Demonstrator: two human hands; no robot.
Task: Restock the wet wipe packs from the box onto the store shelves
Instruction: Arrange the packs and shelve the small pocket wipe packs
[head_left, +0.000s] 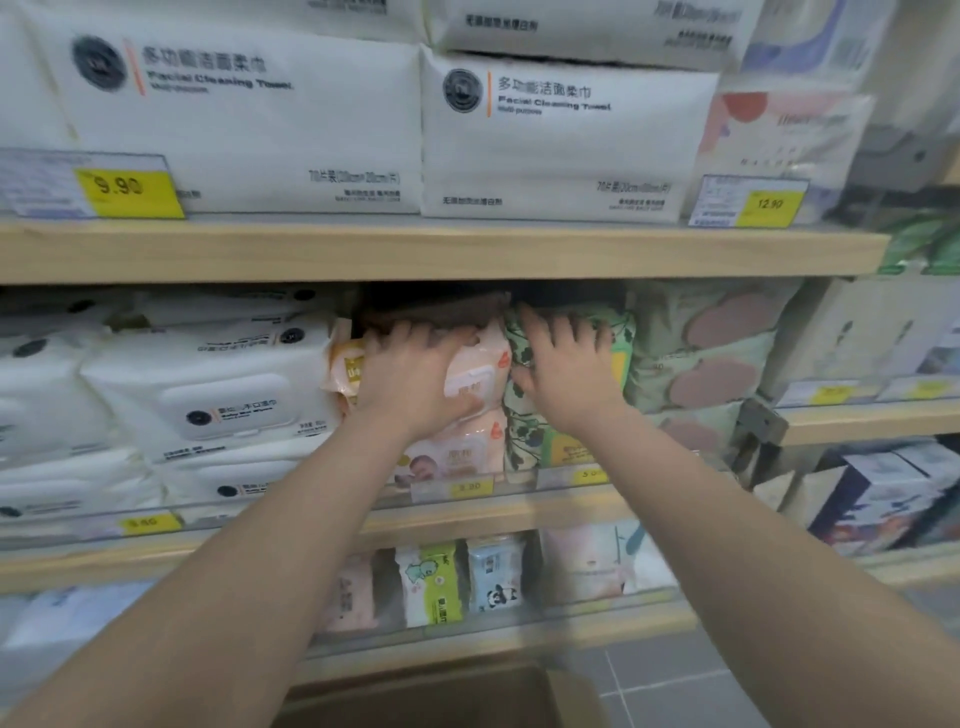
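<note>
Store shelves (441, 254) at mid-frame: left grip (410, 379) flat on pink wipe pack (475, 374), right grip (566, 374) spread over green pack (524, 353) just beside; both upright, pushing rearward next.

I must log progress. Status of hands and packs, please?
Left hand on pink pack. Right hand pressing green pack. Both on middle shelf. Nothing blocking.

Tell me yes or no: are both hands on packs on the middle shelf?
Yes: the left hand presses a pink pack and the right hand a green leafy pack, both on the middle shelf.
</note>
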